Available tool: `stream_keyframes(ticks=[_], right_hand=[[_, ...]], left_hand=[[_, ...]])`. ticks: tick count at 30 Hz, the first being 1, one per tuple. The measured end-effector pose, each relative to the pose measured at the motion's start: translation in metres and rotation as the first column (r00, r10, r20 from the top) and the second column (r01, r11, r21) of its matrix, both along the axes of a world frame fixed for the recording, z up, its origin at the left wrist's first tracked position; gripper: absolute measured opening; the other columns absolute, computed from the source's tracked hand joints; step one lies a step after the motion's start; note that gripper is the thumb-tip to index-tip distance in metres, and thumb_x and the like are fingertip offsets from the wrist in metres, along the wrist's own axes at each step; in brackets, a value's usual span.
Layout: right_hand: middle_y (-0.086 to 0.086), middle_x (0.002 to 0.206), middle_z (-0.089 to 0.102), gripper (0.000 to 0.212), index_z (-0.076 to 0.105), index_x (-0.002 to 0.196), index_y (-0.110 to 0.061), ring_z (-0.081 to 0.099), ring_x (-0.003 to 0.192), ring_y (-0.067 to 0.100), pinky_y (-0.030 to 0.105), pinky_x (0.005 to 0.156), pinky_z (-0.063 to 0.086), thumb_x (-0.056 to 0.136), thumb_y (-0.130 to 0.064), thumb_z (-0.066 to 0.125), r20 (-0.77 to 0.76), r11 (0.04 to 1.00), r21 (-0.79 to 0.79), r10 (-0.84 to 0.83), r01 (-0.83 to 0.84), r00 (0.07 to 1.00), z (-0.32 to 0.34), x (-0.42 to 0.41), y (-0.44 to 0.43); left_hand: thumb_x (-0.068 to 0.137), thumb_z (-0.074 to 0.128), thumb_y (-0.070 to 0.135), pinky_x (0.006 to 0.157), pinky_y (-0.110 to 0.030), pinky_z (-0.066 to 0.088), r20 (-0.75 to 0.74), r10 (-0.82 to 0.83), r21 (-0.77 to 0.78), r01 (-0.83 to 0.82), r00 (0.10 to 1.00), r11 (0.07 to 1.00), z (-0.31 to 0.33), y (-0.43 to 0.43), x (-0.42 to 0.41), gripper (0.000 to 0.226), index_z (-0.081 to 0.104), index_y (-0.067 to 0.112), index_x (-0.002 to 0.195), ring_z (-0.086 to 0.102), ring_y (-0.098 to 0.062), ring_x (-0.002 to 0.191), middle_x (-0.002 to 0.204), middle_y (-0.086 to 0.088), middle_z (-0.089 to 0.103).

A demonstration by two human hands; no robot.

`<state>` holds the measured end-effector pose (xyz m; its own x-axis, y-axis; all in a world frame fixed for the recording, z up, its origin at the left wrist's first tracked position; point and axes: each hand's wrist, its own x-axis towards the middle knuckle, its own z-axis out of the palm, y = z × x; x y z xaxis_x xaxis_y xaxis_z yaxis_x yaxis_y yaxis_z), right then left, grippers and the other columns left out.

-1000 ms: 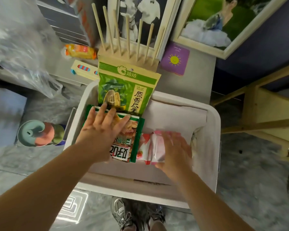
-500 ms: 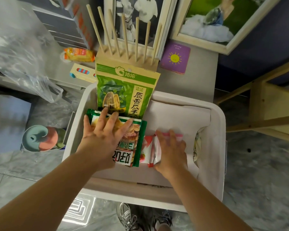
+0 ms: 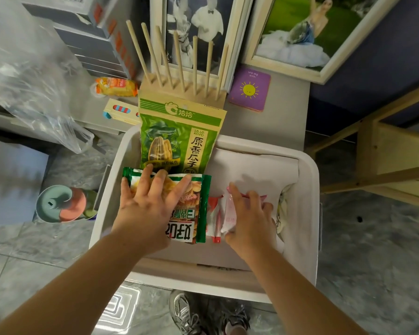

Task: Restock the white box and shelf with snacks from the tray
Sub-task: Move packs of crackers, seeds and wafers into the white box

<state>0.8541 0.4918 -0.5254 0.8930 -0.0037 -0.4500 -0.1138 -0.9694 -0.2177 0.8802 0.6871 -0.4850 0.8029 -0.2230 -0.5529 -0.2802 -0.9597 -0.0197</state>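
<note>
Left hand lies spread on the green chip bag; right hand pinches a pink packet inside the white box.

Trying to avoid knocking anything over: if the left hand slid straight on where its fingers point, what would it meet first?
Probably the green seed bag, standing just beyond the fingertips of the left hand, which lies flat on the chip packet; depth is hard to judge.

Head camera looks steeply down, close over the white box.
</note>
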Motion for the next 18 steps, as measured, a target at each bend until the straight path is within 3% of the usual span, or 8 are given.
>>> stream_keyframes(ticks=[4, 9, 11, 13, 16, 18], right_hand=[[-0.001, 0.139, 0.021, 0.096, -0.005, 0.139, -0.04, 0.028, 0.122, 0.024, 0.035, 0.093, 0.044, 0.078, -0.039, 0.069, 0.046, 1.0, 0.021, -0.004, 0.003, 0.999, 0.033, 0.001, 0.002], [-0.003, 0.139, 0.023, 0.098, -0.004, 0.14, -0.042, 0.029, 0.121, 0.022, 0.036, 0.094, 0.044, 0.076, -0.039, 0.071, 0.142, 0.997, 0.071, -0.029, 0.019, 0.99, 0.107, 0.01, 0.004], [-0.002, 0.14, 0.023, 0.101, -0.005, 0.141, -0.043, 0.028, 0.12, 0.022, 0.037, 0.094, 0.043, 0.075, -0.036, 0.071, 0.177, 0.996, 0.085, -0.023, 0.008, 0.984, 0.145, 0.012, 0.003], [-0.002, 0.142, 0.021, 0.101, -0.008, 0.141, -0.043, 0.025, 0.123, 0.023, 0.038, 0.097, 0.04, 0.076, -0.037, 0.07, 0.206, 0.996, 0.086, -0.006, -0.012, 0.979, 0.188, 0.011, -0.001], [-0.001, 0.145, 0.018, 0.098, -0.008, 0.141, -0.042, 0.022, 0.127, 0.024, 0.038, 0.102, 0.036, 0.078, -0.041, 0.067, 0.243, 0.996, 0.087, 0.004, -0.026, 0.97, 0.25, 0.007, -0.01], [-0.002, 0.145, 0.017, 0.097, -0.007, 0.142, -0.042, 0.022, 0.127, 0.024, 0.038, 0.102, 0.034, 0.078, -0.041, 0.067, 0.272, 0.996, 0.085, 0.009, -0.033, 0.962, 0.288, 0.003, -0.018]], left_hand=[[0.073, 0.062, 0.047, 0.11, -0.06, 0.003, 0.03, 0.039, -0.012, -0.039, 0.999, 0.999, 0.025, -0.003, -0.002, 0.124, -0.057, 0.037, 0.106, -0.021, -0.036, 0.136, 0.148, -0.012, -0.015], [0.072, 0.064, 0.049, 0.11, -0.059, 0.004, 0.101, 0.052, -0.036, -0.049, 0.994, 0.998, 0.093, -0.007, -0.002, 0.125, -0.055, 0.037, 0.11, -0.02, -0.036, 0.136, 0.148, -0.014, -0.018], [0.066, 0.067, 0.053, 0.11, -0.059, 0.009, 0.174, 0.04, -0.048, -0.032, 0.984, 0.998, 0.125, -0.006, -0.003, 0.13, -0.051, 0.037, 0.116, -0.014, -0.037, 0.137, 0.148, -0.013, -0.011], [0.056, 0.072, 0.054, 0.107, -0.062, 0.017, 0.285, 0.034, -0.093, -0.008, 0.958, 0.996, 0.162, -0.011, -0.001, 0.135, -0.041, 0.038, 0.127, -0.001, -0.039, 0.137, 0.147, -0.015, 0.005], [0.051, 0.073, 0.054, 0.104, -0.062, 0.022, 0.337, 0.007, -0.081, 0.021, 0.941, 0.996, 0.216, -0.022, -0.001, 0.136, -0.034, 0.036, 0.133, 0.007, -0.04, 0.136, 0.145, -0.016, 0.011], [0.031, 0.08, 0.051, 0.093, -0.066, 0.034, 0.375, -0.025, -0.071, 0.056, 0.927, 0.996, 0.248, -0.031, 0.001, 0.141, -0.003, 0.033, 0.144, 0.027, -0.044, 0.128, 0.136, -0.02, 0.034]])
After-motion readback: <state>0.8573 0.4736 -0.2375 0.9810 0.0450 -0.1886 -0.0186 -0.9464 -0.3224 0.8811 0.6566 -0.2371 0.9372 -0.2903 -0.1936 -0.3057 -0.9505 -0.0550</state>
